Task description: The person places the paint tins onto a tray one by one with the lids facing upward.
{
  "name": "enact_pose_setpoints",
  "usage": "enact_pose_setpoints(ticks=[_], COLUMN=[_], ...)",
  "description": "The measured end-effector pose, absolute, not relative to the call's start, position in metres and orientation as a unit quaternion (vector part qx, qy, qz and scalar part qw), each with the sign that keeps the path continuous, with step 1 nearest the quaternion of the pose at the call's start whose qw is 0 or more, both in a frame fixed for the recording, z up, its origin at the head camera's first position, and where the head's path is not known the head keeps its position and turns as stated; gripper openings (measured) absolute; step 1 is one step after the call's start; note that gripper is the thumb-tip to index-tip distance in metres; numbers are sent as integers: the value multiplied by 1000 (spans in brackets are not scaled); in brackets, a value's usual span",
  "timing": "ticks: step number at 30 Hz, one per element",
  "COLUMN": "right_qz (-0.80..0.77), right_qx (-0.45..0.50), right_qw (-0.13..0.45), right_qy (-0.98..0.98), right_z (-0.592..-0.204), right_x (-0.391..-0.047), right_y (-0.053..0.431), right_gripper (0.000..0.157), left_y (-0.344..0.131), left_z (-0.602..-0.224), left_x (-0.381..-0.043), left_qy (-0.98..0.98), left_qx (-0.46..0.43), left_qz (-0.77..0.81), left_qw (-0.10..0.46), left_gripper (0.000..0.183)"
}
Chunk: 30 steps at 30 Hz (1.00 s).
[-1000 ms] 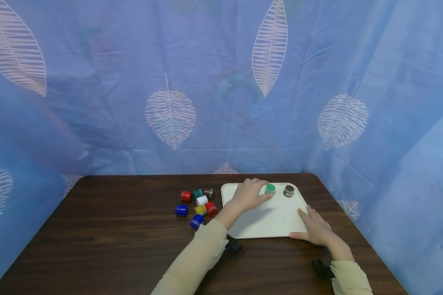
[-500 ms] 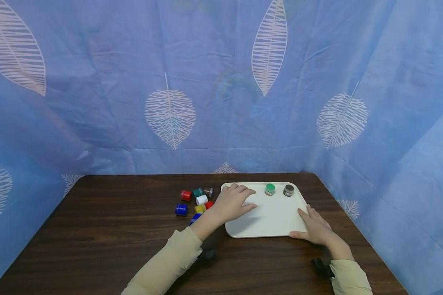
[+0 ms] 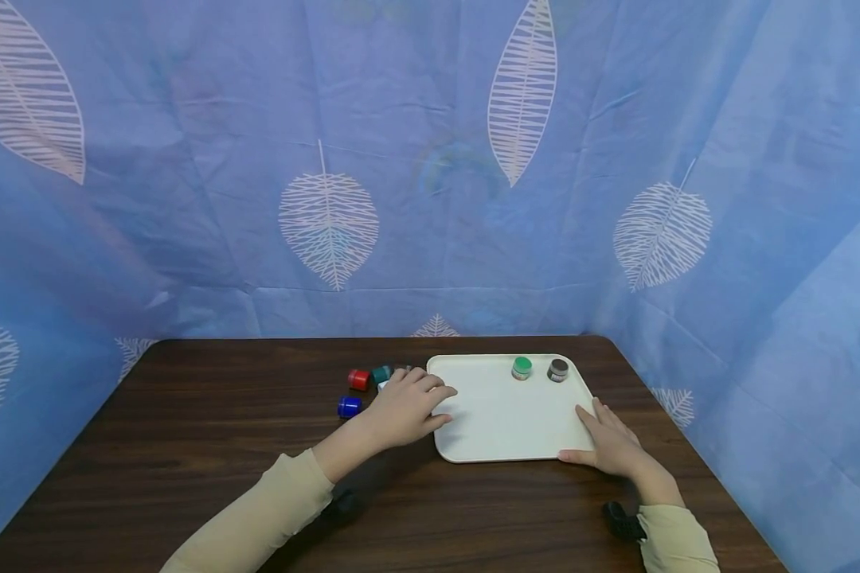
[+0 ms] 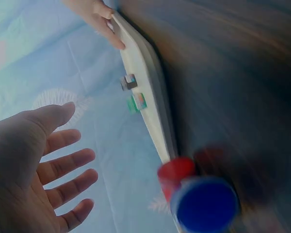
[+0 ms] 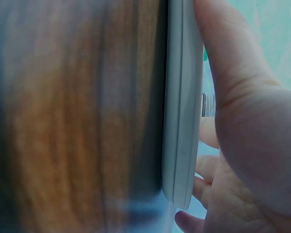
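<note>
My left hand (image 3: 404,407), fingers spread and holding nothing, hovers over the group of small paint jars left of the white tray (image 3: 502,434). It hides several of them in the head view. Red (image 3: 358,380), teal (image 3: 381,374) and blue (image 3: 349,407) jars still show around it. In the left wrist view, a blue jar (image 4: 207,205) and a red jar (image 4: 176,174) appear near the camera. My right hand (image 3: 614,444) rests at the tray's near right corner, thumb along the front rim, fingers along the right side. A green-lidded jar (image 3: 521,368) and a dark-lidded jar (image 3: 557,370) stand on the tray.
The dark wooden table (image 3: 150,461) carries everything. Behind it and to the right hangs a blue cloth (image 3: 416,239) with white leaf prints. A black strap (image 3: 622,521) is around the right wrist.
My left hand has moved away from the green-lidded jar, leftward across the tray to above the loose jars. The right hand has stayed at the tray's corner.
</note>
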State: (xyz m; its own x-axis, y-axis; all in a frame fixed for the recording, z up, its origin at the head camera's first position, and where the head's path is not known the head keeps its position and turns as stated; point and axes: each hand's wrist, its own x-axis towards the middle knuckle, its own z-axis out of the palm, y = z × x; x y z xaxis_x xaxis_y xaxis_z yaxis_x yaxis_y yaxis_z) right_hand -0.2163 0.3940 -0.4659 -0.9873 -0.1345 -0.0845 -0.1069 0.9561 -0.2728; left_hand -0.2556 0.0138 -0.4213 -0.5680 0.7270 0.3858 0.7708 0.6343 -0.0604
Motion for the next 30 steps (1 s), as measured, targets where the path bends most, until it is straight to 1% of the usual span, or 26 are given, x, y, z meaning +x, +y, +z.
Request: enact_pose_setpoints(ticks=[6, 11, 16, 21, 30], right_qz=[-134, -139, -142, -139, -141], right_qx=[-61, -63, -62, -64, -63], right_qw=[50, 45, 48, 41, 42], right_qy=[988, 987, 987, 987, 987], right_z=[-464, -464, -464, -465, -464], right_x=[-216, -215, -214, -214, -213], right_y=[395, 394, 393, 392, 392], right_gripper=[106, 105, 105, 105, 105], left_y=[-10, -29, -51, -70, -83], left_z=[-419, -417, -420, -423, -432], left_x=[-253, -253, -254, -256, -256], left_qy=[-865, -859, -854, -851, -839], left_qx=[-444, -453, -466, -478, -497], left_qz=[-57, -40, -11, 19, 52], left_qw=[228, 236, 232, 216, 215], left_gripper=[35, 33, 35, 39, 36])
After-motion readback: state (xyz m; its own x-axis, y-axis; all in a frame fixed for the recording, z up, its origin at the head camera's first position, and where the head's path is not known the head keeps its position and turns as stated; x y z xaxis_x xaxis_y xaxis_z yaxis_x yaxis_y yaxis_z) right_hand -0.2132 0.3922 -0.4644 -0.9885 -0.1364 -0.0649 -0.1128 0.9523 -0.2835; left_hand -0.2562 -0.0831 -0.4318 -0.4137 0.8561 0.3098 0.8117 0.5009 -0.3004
